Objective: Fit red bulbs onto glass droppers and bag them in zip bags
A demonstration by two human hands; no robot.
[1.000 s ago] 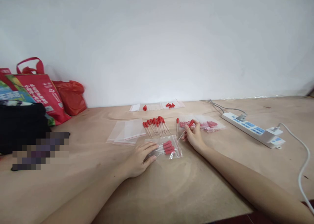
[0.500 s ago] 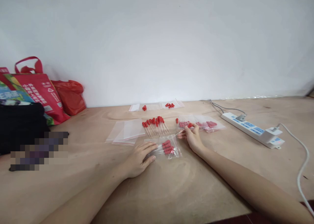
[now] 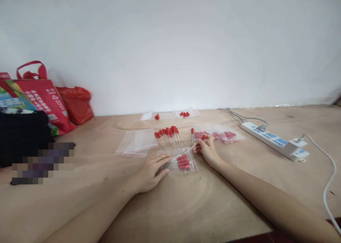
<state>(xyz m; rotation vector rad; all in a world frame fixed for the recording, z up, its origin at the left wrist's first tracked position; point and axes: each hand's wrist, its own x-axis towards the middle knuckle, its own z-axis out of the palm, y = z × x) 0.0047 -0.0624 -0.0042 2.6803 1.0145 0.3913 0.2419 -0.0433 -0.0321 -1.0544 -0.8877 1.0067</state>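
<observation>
My left hand (image 3: 153, 172) lies over the left part of a clear zip bag (image 3: 193, 166), its fingers stretched out and thumb apart. Several glass droppers with red rubber bulbs (image 3: 183, 161) lie inside that bag, their tubes partly under my fingers. My right hand (image 3: 209, 152) pinches a single dropper (image 3: 203, 137), bulb up and to the right, its tube slanting toward the bag's upper right corner. Just behind stands out a loose dropper (image 3: 192, 131) on the table. A row of several more droppers (image 3: 169, 132) lies left of it.
Flat clear bags (image 3: 135, 143) lie left of the row. Filled bags (image 3: 226, 134) lie at right, and a bag with loose red bulbs (image 3: 184, 114) sits by the wall. A power strip (image 3: 271, 138) with cables is at right; red bags (image 3: 50, 101) and dark cloth (image 3: 23, 138) are at left.
My right hand has shifted slightly left and down with the dropper, toward the bag. The bulbs in the bag have moved a little; my left hand stays put.
</observation>
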